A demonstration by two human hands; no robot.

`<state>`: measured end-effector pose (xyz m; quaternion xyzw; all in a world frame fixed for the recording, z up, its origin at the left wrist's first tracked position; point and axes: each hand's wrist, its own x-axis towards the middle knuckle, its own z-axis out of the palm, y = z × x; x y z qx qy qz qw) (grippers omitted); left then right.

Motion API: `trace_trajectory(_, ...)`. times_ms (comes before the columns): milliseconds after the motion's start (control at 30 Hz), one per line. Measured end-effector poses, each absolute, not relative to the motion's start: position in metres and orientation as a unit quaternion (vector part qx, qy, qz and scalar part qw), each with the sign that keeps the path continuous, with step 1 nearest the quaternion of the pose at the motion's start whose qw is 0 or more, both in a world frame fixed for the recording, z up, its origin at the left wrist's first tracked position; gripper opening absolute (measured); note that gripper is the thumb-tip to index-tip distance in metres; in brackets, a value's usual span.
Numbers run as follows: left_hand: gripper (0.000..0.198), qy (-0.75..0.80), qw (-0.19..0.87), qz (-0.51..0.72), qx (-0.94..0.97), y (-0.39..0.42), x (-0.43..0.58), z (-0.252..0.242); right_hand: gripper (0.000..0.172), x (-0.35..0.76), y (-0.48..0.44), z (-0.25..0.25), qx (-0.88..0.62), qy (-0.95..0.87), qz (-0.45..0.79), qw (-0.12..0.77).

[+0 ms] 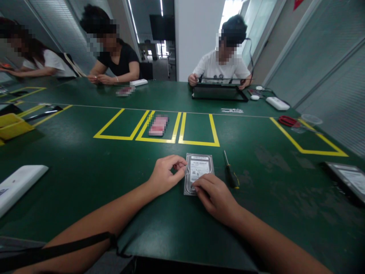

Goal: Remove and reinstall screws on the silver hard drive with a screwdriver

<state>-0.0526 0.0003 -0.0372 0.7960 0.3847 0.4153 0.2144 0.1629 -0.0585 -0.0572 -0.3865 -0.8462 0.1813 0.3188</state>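
Note:
A silver hard drive (199,167) with a white label lies flat on the green table in front of me. At its left edge is my left hand (168,173), thumb and fingers bent in and touching the rim. My right hand (213,194) reaches over the lower part of the drive, its fingers pinched together near the lower left corner. Whatever is between those fingertips is too small to make out. A screwdriver (230,171) with a black and yellow handle rests to the right of the drive.
Yellow tape frames (199,144) mark the table beyond my hands; one holds a pixelated phone-like item (158,125). A second drive (346,179) lies far right, a white device (21,186) far left. Several people sit opposite; one holds a black frame (219,92).

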Motion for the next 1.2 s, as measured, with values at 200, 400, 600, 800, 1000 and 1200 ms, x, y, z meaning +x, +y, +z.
trace_trajectory(200, 0.008, 0.394, 0.276, 0.372, 0.794, 0.004, -0.054, -0.039, 0.016, 0.165, -0.059, -0.058, -0.384, -0.853, 0.17, 0.31)
trace_trajectory(400, 0.009, 0.389, 0.317, 0.322, 0.803, 0.009, -0.057, -0.041, 0.016, 0.164, -0.059, -0.058, -0.385, -0.856, 0.163, 0.305)
trace_trajectory(600, 0.007, 0.361, 0.339, 0.288, 0.82, 0.016, -0.061, -0.045, 0.017, 0.164, -0.058, -0.057, -0.383, -0.859, 0.16, 0.299)
trace_trajectory(800, 0.009, 0.354, 0.36, 0.274, 0.819, 0.021, -0.061, -0.046, 0.017, 0.164, -0.058, -0.056, -0.379, -0.863, 0.155, 0.298)
trace_trajectory(1000, 0.011, 0.361, 0.37, 0.257, 0.816, 0.025, -0.061, -0.048, 0.016, 0.165, -0.058, -0.057, -0.372, -0.866, 0.146, 0.299)
trace_trajectory(1200, 0.012, 0.368, 0.397, 0.241, 0.805, 0.028, -0.059, -0.044, 0.015, 0.165, -0.058, -0.059, -0.373, -0.868, 0.144, 0.294)
